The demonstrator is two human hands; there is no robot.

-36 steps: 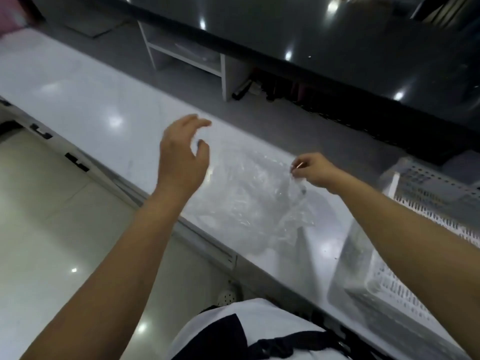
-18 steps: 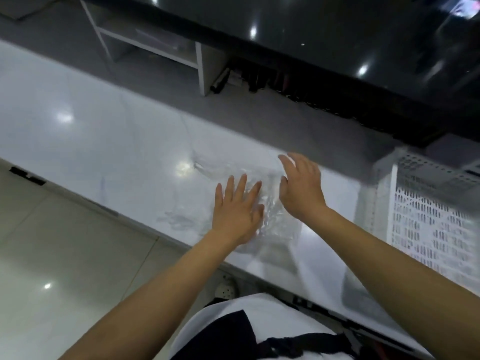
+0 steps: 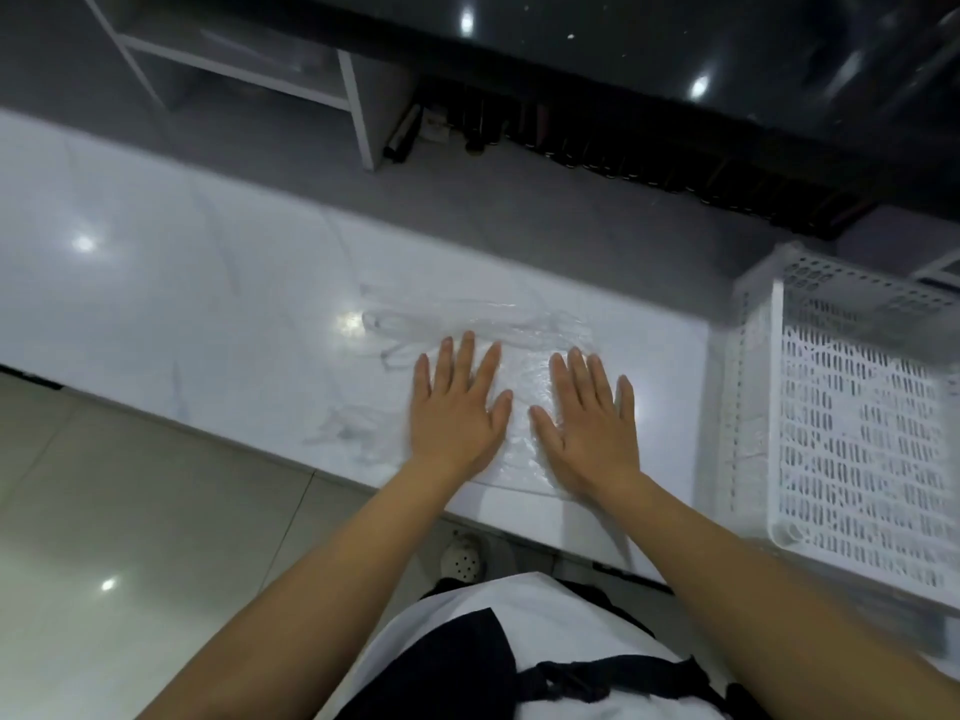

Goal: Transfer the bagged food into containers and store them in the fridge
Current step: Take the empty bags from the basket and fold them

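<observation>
Head view: one clear plastic bag (image 3: 519, 324) flat on the white desk (image 3: 182, 283), pressed by left hand (image 3: 457, 407) and right hand (image 3: 589, 420), fingers straight and spread. One white perforated basket (image 3: 857, 423) at right, cut off by the edge. Bag outline hard to trace

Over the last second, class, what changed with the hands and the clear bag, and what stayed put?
The right hand let go of the clear plastic bag, and the left hand came down. Both now press it flat on the white counter. The white perforated basket stayed at the right.
</observation>
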